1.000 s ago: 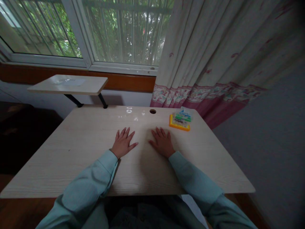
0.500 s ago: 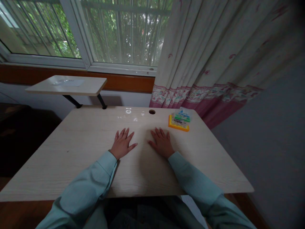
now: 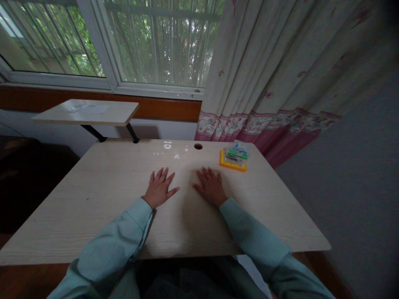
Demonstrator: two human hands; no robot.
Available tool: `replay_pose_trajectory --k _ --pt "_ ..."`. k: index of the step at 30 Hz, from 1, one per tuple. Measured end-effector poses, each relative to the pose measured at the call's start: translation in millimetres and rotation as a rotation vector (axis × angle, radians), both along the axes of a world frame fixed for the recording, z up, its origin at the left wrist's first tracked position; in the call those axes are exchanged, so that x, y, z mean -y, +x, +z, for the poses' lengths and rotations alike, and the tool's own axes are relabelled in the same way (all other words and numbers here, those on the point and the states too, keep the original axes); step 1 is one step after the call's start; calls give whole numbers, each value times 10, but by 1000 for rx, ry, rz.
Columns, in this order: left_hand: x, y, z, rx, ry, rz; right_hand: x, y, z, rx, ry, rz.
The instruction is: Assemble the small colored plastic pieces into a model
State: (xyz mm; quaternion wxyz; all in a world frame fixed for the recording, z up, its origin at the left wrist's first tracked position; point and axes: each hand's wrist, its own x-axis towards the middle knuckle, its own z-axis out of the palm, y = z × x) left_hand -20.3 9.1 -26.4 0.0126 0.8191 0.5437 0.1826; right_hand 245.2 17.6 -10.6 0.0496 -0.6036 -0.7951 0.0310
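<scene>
My left hand [image 3: 158, 189] lies flat on the pale wood-grain desk [image 3: 102, 216], fingers spread and holding nothing. My right hand [image 3: 212, 187] rests palm down on the same desktop, to the right of the left one, its fingers also apart. Beyond the right hand, toward the desk's back right corner, is a small stack. At its bottom is a yellow-orange case or tray [image 3: 233, 166], and a clear plastic box [image 3: 238, 149] with green and blue parts lies on top. I cannot make out what the stack contains. Neither hand touches it.
A small raised shelf [image 3: 118, 112] on black legs stands at the desk's back left, with a pale sheet on it. A round cable hole [image 3: 198, 146] sits near the back edge. Behind are a window [image 3: 162, 45] and a long curtain [image 3: 255, 83]. A wall borders the right.
</scene>
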Motion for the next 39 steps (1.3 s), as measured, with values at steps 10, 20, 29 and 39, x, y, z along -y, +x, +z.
replay_pose_trajectory --k 10,20,29,39 --pt "6 5 13 8 -12 5 0 7 -17 -10 10 2" --pt "-2 -2 2 -14 5 2 4 -3 3 2 0 -4" --pt "31 28 80 -99 -53 37 -1 12 -26 -10 36 6" --pt "24 22 64 -69 -44 28 2 -3 -14 -4 24 8"
